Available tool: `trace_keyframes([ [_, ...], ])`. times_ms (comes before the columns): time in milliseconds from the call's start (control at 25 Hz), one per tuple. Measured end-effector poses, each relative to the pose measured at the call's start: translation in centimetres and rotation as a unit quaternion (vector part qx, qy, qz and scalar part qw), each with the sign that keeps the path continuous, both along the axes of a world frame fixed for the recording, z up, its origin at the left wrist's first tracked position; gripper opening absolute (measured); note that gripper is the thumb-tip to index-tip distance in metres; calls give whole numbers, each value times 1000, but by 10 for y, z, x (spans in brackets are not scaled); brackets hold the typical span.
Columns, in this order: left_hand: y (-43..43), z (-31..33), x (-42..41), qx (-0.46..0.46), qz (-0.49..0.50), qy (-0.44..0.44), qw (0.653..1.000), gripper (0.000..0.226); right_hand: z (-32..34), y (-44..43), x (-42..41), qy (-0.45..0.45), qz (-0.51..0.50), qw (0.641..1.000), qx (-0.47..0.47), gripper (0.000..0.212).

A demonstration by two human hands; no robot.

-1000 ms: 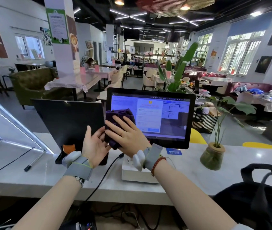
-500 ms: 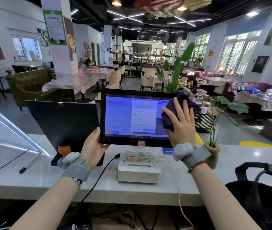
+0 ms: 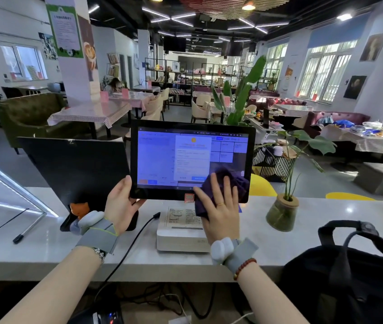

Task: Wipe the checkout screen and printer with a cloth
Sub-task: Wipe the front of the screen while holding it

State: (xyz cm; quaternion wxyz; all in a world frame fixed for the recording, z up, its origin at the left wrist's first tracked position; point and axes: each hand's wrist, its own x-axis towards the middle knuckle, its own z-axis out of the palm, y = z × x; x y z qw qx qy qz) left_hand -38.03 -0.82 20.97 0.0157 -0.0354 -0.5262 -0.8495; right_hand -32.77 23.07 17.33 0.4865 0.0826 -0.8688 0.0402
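Observation:
The checkout screen is a black-framed tablet lit blue, standing over the white counter. My left hand grips its lower left corner. My right hand presses a dark purple cloth flat against the screen's lower right corner, fingers spread over it. Below the screen sits the white receipt printer, with a printed slip on top; my right hand and the cloth cover its right side.
A second black monitor stands to the left, back turned. A black cable runs off the counter's front edge. A potted plant in a glass jar stands right of the screen. A black backpack fills the near right.
My right hand swept the cloth from the screen's left side to its upper right, then down to the lower right corner. My left hand stayed holding the lower left corner.

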Motion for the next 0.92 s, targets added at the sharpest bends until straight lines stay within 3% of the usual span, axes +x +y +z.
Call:
trace_keyframes([
  [120, 0, 3, 3, -10, 2, -4, 1000, 28, -5, -19, 12, -37, 81, 994, 62, 64],
  [200, 1, 4, 4, -7, 4, -12, 1000, 29, 3, -19, 22, -78, 186, 979, 16, 57],
  [280, 2, 4, 4, 7, 15, -22, 1000, 31, 17, -10, 32, -113, 288, 940, -142, 60],
  [320, 5, 4, 4, 12, 22, -23, 999, 31, 27, -1, 36, -85, 307, 918, -237, 64],
  [400, 10, 5, 5, 17, 37, -24, 999, 28, 55, 27, 37, 35, 282, 872, -399, 64],
  [480, 14, 6, 7, 22, 45, -22, 999, 27, 86, 63, 27, 134, 226, 803, -535, 52],
  [560, 15, 7, 8, 24, 48, -23, 998, 30, 113, 93, 11, 160, 181, 741, -627, 40],
  [640, 17, 6, 9, 29, 54, -32, 998, 32, 131, 112, -7, 104, 167, 697, -690, 33],
  [760, 15, 4, 8, 28, 66, -39, 997, 35, 140, 102, -35, -54, 267, 621, -735, 24],
  [840, 14, 4, 8, 19, 62, -40, 997, 34, 133, 90, -47, -126, 316, 559, -756, 30],
  [920, 14, 3, 6, 13, 66, -39, 997, 32, 121, 83, -52, -140, 302, 534, -777, 43],
])
